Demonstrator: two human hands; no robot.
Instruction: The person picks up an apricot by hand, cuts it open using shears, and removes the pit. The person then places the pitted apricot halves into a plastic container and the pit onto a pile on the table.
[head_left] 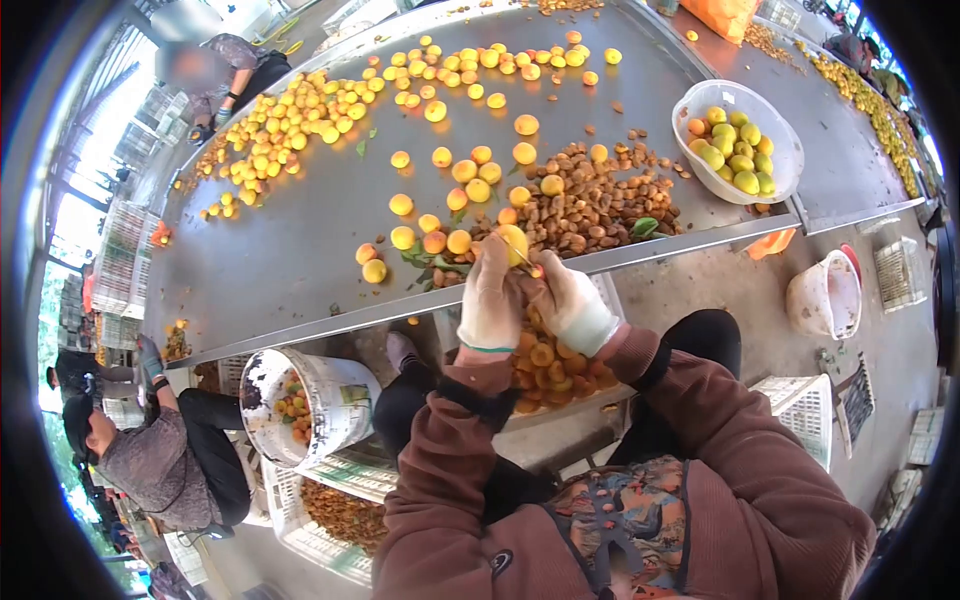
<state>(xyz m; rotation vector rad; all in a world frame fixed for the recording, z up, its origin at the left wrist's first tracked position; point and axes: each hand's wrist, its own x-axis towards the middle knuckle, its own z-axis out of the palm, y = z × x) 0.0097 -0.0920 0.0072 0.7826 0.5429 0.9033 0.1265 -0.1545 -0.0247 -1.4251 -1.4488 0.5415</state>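
My left hand (492, 300), in a white glove, is closed on a yellow apricot (513, 243) above the metal table's front edge. Close beside it, my right hand (570, 304), also gloved, is closed with its fingertips near the apricot's lower side; what they pinch is too small to make out. Brown pits (585, 205) lie heaped just beyond my hands, with loose apricots (432, 242) and green leaves to their left. Below my hands, a container holds many orange apricot pieces (548, 365).
On the metal table (300, 235), a large apricot pile (290, 125) spreads at the back left, and a white bowl (785, 150) of greenish-yellow fruit stands right. A white bucket (340, 405) is at lower left. Co-workers sit left (160, 455) and at the far edge.
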